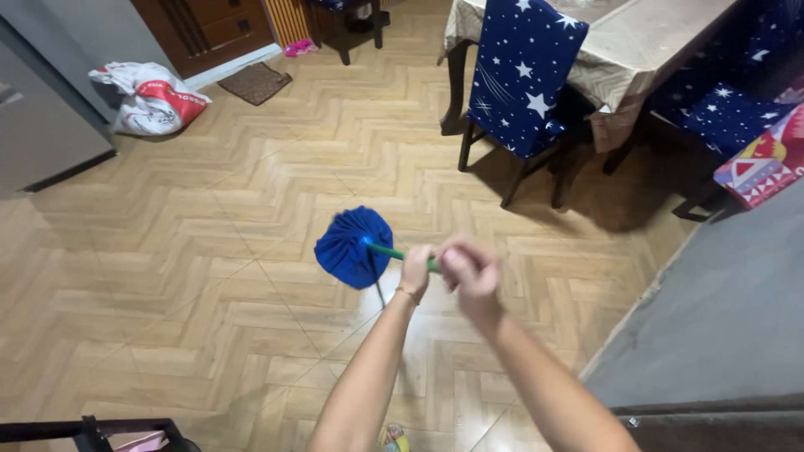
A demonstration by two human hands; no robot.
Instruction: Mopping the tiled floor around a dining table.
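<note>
Two hands hold a mop out over the floor.

Both fists are shut around the green handle point(387, 251), and they sit close together. The left hand point(416, 269) grips it nearer the mop head. The right hand point(471, 272) grips it just behind, and it looks a bit blurry. The blue mop head point(352, 248) is round and fluffy. It sticks out past the left hand, in the middle of the view, above the wooden floor point(209, 251) with its zigzag boards. A chair with a blue starry cover point(523, 75) stands well away, next to a table with a pale cloth point(636, 50). A white and red bag point(151, 99) lies far off by the door.
</note>
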